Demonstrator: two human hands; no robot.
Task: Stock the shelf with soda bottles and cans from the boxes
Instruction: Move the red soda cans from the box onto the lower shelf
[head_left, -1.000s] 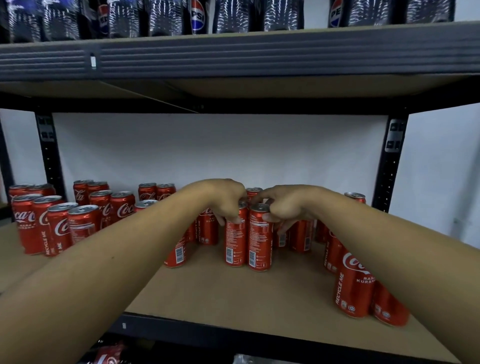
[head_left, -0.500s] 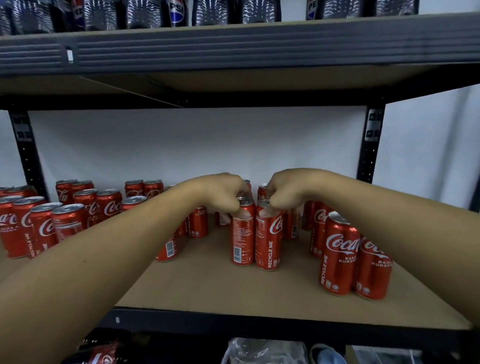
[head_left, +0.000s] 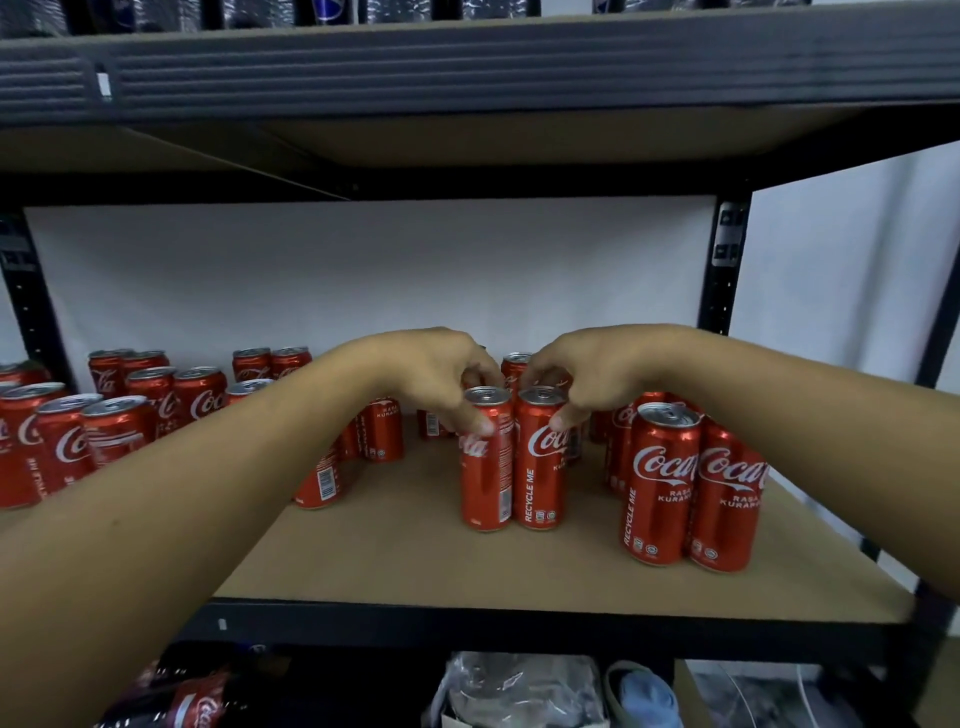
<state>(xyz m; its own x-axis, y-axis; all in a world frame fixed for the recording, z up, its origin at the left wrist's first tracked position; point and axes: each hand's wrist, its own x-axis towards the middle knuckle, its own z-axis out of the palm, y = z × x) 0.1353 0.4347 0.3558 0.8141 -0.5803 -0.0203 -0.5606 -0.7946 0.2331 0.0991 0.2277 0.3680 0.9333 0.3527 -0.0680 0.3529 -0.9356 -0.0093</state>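
Gripping left can (head_left: 485, 467) top, left hand (head_left: 431, 374); right hand (head_left: 587, 371) grips right can (head_left: 540, 467) top; both red, upright, touching, on shelf (head_left: 415, 551).

Both your bare forearms reach forward and converge, palms down, knuckles close together. Your left hand (head_left: 436, 374) grips the left can (head_left: 485, 473) by its top, thumb in front; your right hand (head_left: 592, 371) grips the right can (head_left: 540, 478) likewise.
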